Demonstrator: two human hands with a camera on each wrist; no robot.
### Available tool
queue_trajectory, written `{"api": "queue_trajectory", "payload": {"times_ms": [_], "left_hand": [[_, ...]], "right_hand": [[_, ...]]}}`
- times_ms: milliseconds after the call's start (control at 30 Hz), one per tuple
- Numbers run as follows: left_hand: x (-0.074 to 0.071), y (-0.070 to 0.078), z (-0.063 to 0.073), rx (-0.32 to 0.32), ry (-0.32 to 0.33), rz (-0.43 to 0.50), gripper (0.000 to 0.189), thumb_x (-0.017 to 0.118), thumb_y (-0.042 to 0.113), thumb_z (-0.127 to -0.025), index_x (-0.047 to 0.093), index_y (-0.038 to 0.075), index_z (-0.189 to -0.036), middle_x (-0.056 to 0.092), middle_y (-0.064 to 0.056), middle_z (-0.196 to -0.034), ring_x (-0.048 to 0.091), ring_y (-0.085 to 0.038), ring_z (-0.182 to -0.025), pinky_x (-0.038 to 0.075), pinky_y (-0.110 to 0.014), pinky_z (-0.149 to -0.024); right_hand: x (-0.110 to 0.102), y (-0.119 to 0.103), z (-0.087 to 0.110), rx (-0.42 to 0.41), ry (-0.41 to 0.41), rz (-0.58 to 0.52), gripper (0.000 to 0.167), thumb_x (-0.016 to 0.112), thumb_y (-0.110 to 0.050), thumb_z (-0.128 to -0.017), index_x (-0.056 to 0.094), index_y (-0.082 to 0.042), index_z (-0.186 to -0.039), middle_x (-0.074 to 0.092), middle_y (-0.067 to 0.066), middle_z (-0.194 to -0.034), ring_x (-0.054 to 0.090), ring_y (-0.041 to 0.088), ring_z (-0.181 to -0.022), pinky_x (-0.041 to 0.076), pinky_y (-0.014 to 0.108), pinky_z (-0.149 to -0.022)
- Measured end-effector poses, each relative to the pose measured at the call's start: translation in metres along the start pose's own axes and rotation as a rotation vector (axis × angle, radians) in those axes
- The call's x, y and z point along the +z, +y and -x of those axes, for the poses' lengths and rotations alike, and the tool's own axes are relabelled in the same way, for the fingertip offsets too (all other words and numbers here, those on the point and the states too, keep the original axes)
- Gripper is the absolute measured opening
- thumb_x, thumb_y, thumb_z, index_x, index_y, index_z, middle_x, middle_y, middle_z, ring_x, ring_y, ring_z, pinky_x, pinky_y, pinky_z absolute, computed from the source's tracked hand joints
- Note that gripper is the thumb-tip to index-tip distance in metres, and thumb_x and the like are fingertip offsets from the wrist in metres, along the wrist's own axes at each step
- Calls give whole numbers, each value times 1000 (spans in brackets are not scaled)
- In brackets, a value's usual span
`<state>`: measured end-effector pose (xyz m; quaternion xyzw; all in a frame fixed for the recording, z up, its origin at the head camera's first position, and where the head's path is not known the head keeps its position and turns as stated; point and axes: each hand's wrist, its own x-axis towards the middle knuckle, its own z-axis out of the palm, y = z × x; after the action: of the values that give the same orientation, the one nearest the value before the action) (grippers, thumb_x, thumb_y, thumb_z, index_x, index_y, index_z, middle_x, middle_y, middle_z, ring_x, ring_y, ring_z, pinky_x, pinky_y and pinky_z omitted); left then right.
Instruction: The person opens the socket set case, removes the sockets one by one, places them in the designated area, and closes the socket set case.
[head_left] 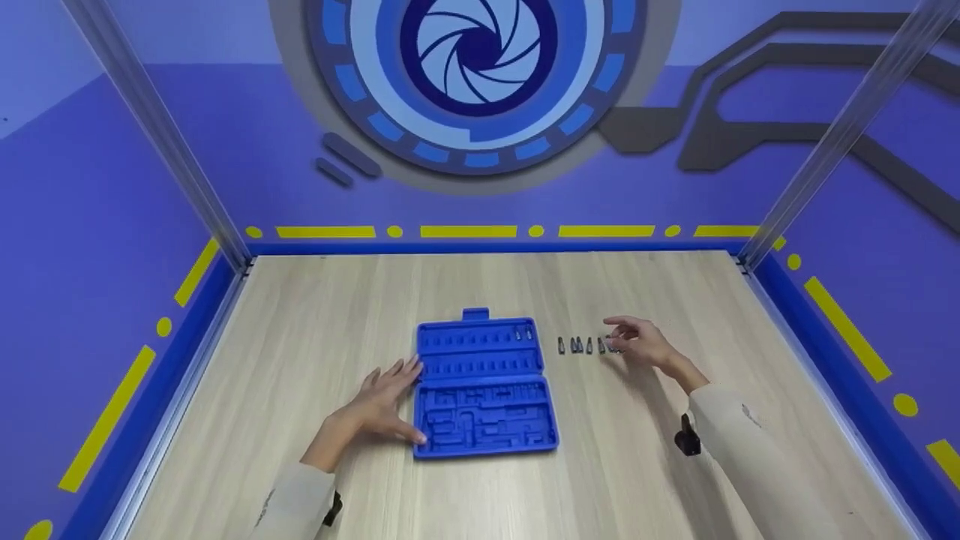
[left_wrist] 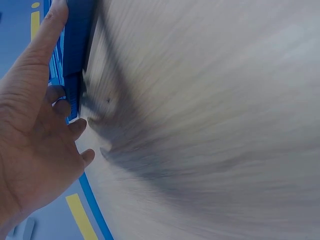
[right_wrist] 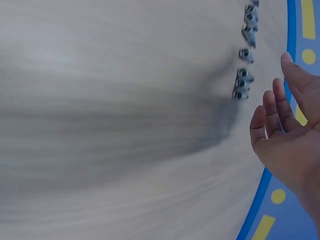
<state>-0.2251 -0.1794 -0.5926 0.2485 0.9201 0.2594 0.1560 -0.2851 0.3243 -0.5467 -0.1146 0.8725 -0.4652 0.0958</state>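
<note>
An open blue plastic bit case (head_left: pixel 480 350) lies on the table, its two halves full of moulded slots. Two small metal bits (head_left: pixel 523 333) sit in the upper half's far right slots. My left hand (head_left: pixel 379 405) rests along the case's left side, thumb on the near left corner and fingers spread by the hinge. To the right of the case, several short metal screwdriver bits (head_left: pixel 576 346) stretch in a row. Over the right end of that row hovers my right hand (head_left: pixel 641 343), fingers loosely bent; in the right wrist view nothing shows between its fingers, close beside the bits (right_wrist: pixel 242 82).
The light wood-grain table (head_left: pixel 337 300) ends at a blue back wall (head_left: pixel 225 150) with yellow marks. Metal posts (head_left: pixel 165 142) stand at both back corners, and blue side panels flank the table. A latch tab (head_left: pixel 475 313) sticks out from the case's far edge.
</note>
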Motion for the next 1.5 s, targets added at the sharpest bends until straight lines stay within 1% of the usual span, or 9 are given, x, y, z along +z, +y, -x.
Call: {"api": "queue_trajectory", "payload": {"times_ms": [167, 533, 667, 767, 900, 1033, 1200, 1367, 1500], "left_hand": [[0, 0, 1, 2, 3, 5, 133, 93, 54, -65, 19, 3, -163, 14, -19, -171, 12, -47, -157, 5, -71, -124], [-1, 0, 3, 0, 1, 2, 132, 92, 55, -65, 19, 3, -163, 14, -18, -171, 12, -47, -157, 4, -71, -125], [-1, 0, 4, 6, 9, 7, 132, 93, 54, -65, 20, 3, -162, 14, -19, -171, 12, -47, -157, 4, -72, -124], [0, 0, 3, 11, 13, 16, 132, 93, 54, -65, 20, 3, -162, 14, -19, -171, 12, -47, -157, 4, -72, -124], [1, -1, 3, 15, 17, 22, 132, 92, 55, -65, 20, 3, -162, 15, -19, -171, 12, -47, -157, 4, -72, -124], [1, -2, 3, 15, 17, 22, 132, 92, 55, -65, 20, 3, -162, 14, -19, -171, 12, -48, -157, 4, -72, -124], [0, -2, 3, 1, 13, 25, 133, 92, 55, -65, 19, 5, -163, 14, -18, -172, 11, -46, -158, 4, -70, -125], [1, -3, 2, -4, 4, 24, 132, 92, 56, -65, 19, 5, -163, 13, -17, -172, 11, -45, -158, 3, -70, -125], [2, -2, 1, 11, 10, 20, 132, 92, 55, -65, 19, 4, -163, 14, -17, -172, 12, -47, -157, 4, -71, -125]], "right_hand": [[10, -23, -5, -19, -48, -25, 41, 61, 2, -98, 53, 16, -136, 59, 42, -116, 61, 38, -101, 49, 19, -71], [45, -9, -39, -64, -95, -67, 43, 67, -3, -96, 56, 12, -136, 65, 31, -112, 62, 21, -96, 50, 18, -75], [58, -18, -48, -92, -123, -76, 43, 67, -2, -96, 57, 12, -135, 65, 33, -111, 62, 22, -95, 49, 15, -74], [66, -36, -50, -101, -148, -63, 41, 66, 1, -96, 56, 16, -133, 63, 37, -110, 62, 30, -96, 49, 16, -74], [78, -42, -58, -117, -160, -30, 40, 67, 1, -95, 57, 17, -130, 64, 38, -108, 64, 37, -94, 49, 18, -68], [91, -36, -72, -139, -150, -6, 39, 70, -6, -95, 61, 14, -128, 68, 31, -105, 65, 24, -87, 47, 16, -65], [105, -38, -81, -152, -134, 37, 34, 69, -5, -96, 65, 13, -123, 69, 27, -101, 61, 14, -84, 49, 16, -73], [117, -37, -88, -160, -72, 166, 26, 66, -3, -97, 68, 13, -118, 71, 25, -101, 61, 20, -85, 51, 27, -74], [123, -39, -91, -102, -17, 275, 25, 65, -5, -97, 70, 10, -117, 71, 23, -108, 62, 26, -89, 54, 40, -80]]}}
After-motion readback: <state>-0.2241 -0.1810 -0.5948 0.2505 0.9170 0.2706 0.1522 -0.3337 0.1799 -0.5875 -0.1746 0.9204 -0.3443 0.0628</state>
